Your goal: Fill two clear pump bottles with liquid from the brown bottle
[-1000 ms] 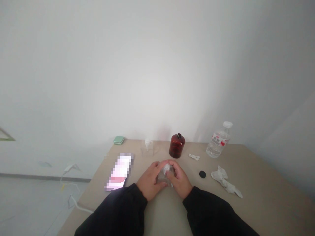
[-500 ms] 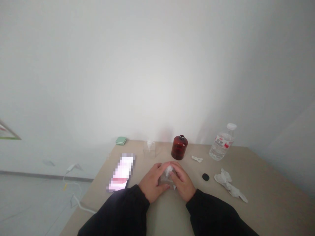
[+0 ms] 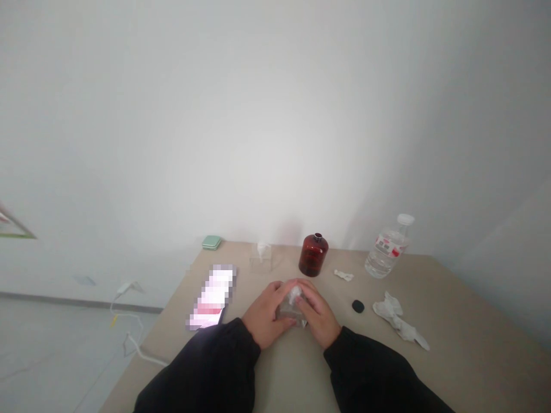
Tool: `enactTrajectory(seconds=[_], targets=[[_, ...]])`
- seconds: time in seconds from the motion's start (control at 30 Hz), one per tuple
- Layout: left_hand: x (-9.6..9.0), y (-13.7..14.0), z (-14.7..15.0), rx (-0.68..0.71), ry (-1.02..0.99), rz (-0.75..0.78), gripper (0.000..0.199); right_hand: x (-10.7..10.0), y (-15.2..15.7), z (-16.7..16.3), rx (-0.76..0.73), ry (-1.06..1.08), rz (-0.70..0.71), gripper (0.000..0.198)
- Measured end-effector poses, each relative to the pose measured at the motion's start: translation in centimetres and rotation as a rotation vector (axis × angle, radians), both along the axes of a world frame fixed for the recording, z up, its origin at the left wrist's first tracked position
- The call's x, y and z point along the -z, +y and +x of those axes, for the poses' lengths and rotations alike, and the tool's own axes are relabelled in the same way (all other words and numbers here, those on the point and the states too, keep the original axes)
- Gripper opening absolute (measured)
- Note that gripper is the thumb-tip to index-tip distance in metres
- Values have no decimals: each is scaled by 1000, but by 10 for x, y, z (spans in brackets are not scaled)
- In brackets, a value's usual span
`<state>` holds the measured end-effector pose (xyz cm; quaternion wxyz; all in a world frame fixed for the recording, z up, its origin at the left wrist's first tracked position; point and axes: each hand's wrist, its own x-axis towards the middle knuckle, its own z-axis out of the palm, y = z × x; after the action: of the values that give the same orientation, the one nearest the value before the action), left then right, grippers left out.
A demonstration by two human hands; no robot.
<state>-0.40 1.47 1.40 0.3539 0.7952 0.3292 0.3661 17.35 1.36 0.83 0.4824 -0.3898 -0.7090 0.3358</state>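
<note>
Both hands are wrapped round a small clear box (image 3: 287, 310) on the table, with crumpled white tissue (image 3: 295, 293) at its top. My left hand (image 3: 266, 316) grips the left side, its thumb along the near face. On the other side, my right hand (image 3: 321, 319) closes on the box, its thumb near the tissue. The fingers meet over the far edge and hide part of it. Just beyond the hands stands an open brown-red bottle (image 3: 313, 256). A similar clear box (image 3: 260, 263) with white tissue in its top sits further back.
A lit phone (image 3: 214, 297) lies at left, near a green case (image 3: 212, 242). To the right are a water bottle (image 3: 386, 252), a black disc (image 3: 358, 306), a small twisted tissue (image 3: 343, 276) and a larger crumpled tissue (image 3: 399, 321). A white cable (image 3: 144, 354) runs past the table's left edge.
The whole view has shifted slightly, so things on the table sit a little higher. Both hands keep their hold on the clear box, with hardly any movement.
</note>
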Motion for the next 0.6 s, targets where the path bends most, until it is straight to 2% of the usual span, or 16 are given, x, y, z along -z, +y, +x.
enactTrajectory(seconds=[0.37, 0.6], targets=[[1, 0, 1, -4, 10, -2, 82, -5, 0, -1, 48, -84, 24, 36], [1, -1, -1, -20, 26, 4, 85, -3, 0, -1, 10, -67, 0, 40]])
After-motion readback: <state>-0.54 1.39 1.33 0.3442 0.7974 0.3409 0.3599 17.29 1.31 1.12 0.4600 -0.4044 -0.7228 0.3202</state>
